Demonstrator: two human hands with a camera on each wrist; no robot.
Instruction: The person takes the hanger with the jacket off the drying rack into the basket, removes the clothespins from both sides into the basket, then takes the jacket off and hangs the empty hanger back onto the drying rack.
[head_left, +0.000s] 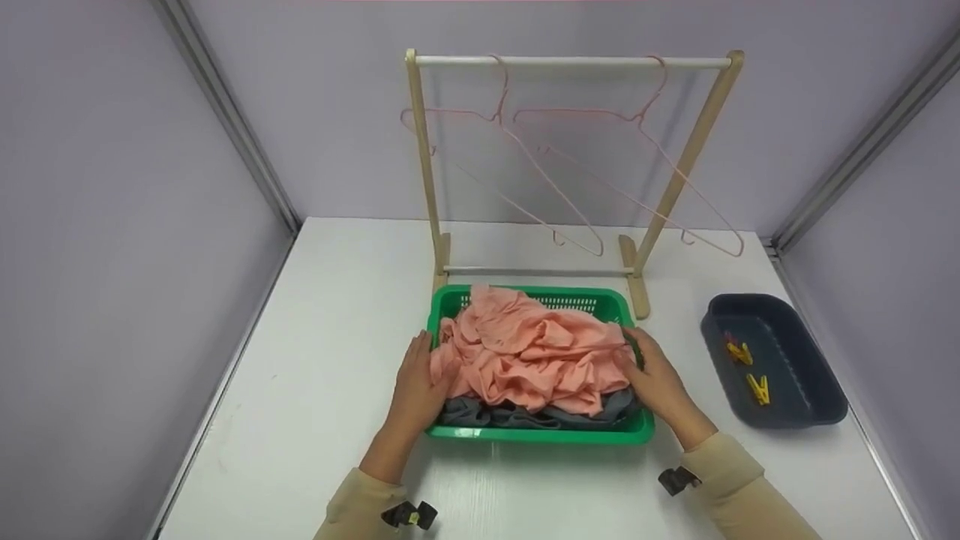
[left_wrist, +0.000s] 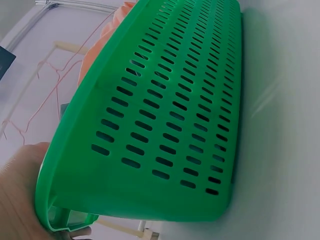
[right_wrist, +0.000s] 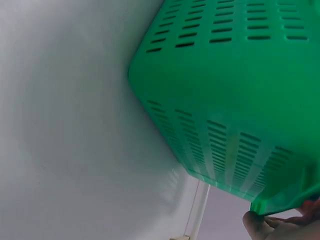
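A green slotted basket [head_left: 540, 435] stands on the white table, heaped with a peach cloth [head_left: 532, 349] over a grey cloth [head_left: 480, 412]. My left hand [head_left: 416, 386] holds the basket's left rim, its fingers against the peach cloth. My right hand [head_left: 660, 382] holds the right rim. In the left wrist view the basket wall [left_wrist: 170, 125] fills the frame, with my palm [left_wrist: 20, 195] at its rim and the peach cloth [left_wrist: 105, 45] showing above. The right wrist view shows the basket's corner [right_wrist: 240, 75] and my fingers [right_wrist: 280, 225] curled at its rim.
Behind the basket stands a wooden drying rack [head_left: 570, 61] with two pink wire hangers [head_left: 525, 150] on its bar. A dark blue tray [head_left: 817, 409] at the right holds yellow clothes pegs [head_left: 759, 388]. Purple walls close in the table on three sides.
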